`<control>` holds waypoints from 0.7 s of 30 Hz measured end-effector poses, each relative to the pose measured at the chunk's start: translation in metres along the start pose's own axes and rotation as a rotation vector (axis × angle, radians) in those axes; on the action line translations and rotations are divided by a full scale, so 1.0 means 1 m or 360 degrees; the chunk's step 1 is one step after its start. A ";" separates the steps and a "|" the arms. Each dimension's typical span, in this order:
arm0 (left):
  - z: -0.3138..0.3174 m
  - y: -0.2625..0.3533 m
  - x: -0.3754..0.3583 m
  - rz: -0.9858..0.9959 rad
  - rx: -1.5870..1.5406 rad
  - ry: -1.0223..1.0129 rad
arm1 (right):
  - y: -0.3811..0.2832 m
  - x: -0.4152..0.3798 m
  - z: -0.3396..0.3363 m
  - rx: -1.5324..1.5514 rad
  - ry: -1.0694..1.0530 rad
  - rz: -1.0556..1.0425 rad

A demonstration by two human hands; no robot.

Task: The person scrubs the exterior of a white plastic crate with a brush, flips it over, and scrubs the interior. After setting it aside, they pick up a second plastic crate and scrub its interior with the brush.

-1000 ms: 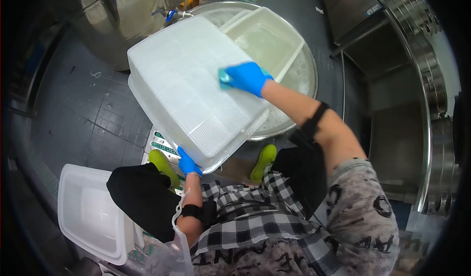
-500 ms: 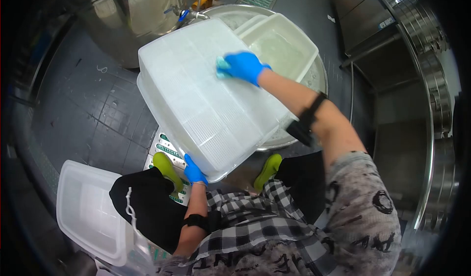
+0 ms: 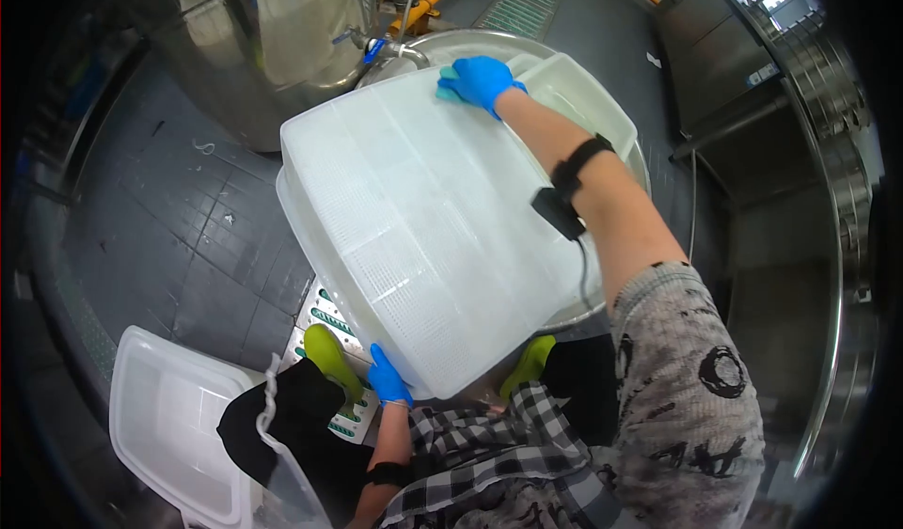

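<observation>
A large white plastic tub (image 3: 414,219) is turned with its underside up and rests over a round metal vat (image 3: 640,167). My right hand (image 3: 480,82), in a blue glove, presses a light green cloth or sponge (image 3: 451,85) near the tub's far edge. At the near left corner my left hand (image 3: 388,376), also gloved in blue, grips the tub's side; part of its fingers is hidden by the tub. Behind my right hand, another pale container (image 3: 583,101) lies in the vat.
An empty white tub (image 3: 174,416) stands at the lower left. A metal tank (image 3: 310,49) with a blue-handled valve (image 3: 374,50) is at the upper left. Metal shelving (image 3: 832,237) lines the right side. A perforated step (image 3: 324,317) lies by my green shoes.
My right hand has moved with the cloth toward the tub's far edge. The tub, now tilted differently, covers more of the pale container. My left hand stays at the near corner.
</observation>
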State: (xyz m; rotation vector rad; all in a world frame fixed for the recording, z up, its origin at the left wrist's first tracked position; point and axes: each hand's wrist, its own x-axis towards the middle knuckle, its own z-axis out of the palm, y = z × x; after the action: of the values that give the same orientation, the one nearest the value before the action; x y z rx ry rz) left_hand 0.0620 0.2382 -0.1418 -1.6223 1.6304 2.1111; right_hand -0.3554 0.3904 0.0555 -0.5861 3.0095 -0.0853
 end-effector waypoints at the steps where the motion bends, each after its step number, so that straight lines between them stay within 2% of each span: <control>1: 0.000 0.003 -0.002 -0.0023 -0.0016 0.0022 | -0.002 0.014 0.000 0.0012 0.0044 0.0048; 4: 0.003 0.017 -0.013 -0.0027 0.0153 0.0049 | -0.007 0.027 0.000 0.0173 0.0042 0.0089; 5: 0.002 0.017 -0.013 -0.0032 0.0157 0.0052 | -0.004 0.024 -0.001 0.0243 -0.0100 0.0057; 7: 0.004 0.017 -0.013 -0.0010 0.0134 0.0098 | 0.003 -0.002 0.013 -0.0020 -0.0120 -0.0610; 8: 0.004 0.015 -0.012 -0.0013 0.0126 0.0096 | -0.024 -0.047 -0.021 0.0151 -0.0344 -0.0437; 9: 0.004 0.011 -0.010 -0.0033 0.0033 0.0094 | -0.023 -0.066 -0.014 0.0155 -0.0426 -0.0304; 12: 0.004 0.007 -0.009 -0.0044 -0.0020 0.0083 | -0.026 -0.114 -0.019 0.0151 -0.0687 -0.0286; 14: 0.005 0.010 -0.010 -0.0036 0.0024 0.0097 | -0.024 -0.108 -0.024 0.0089 -0.0643 -0.0308; 16: 0.008 0.015 -0.015 0.0034 0.0017 0.0083 | -0.035 -0.085 -0.034 0.0259 -0.0482 -0.0107; 17: 0.008 0.013 -0.012 0.0034 0.0017 0.0088 | -0.038 -0.070 -0.036 0.0127 -0.0283 -0.0316; 19: 0.007 0.005 -0.006 0.0063 0.0012 0.0094 | -0.035 -0.020 -0.003 0.0198 -0.0046 -0.0116; 20: 0.005 0.007 -0.006 0.0061 0.0015 0.0104 | -0.043 -0.020 0.003 0.0206 -0.0052 -0.0121; 21: 0.005 0.010 -0.007 0.0060 0.0035 0.0125 | -0.050 -0.025 0.007 0.0263 -0.0069 -0.0354</control>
State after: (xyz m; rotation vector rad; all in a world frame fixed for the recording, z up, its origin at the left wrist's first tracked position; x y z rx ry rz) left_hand 0.0559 0.2409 -0.1306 -1.7024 1.7136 2.0634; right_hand -0.3133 0.3533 0.0536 -0.8881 2.8470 -0.3258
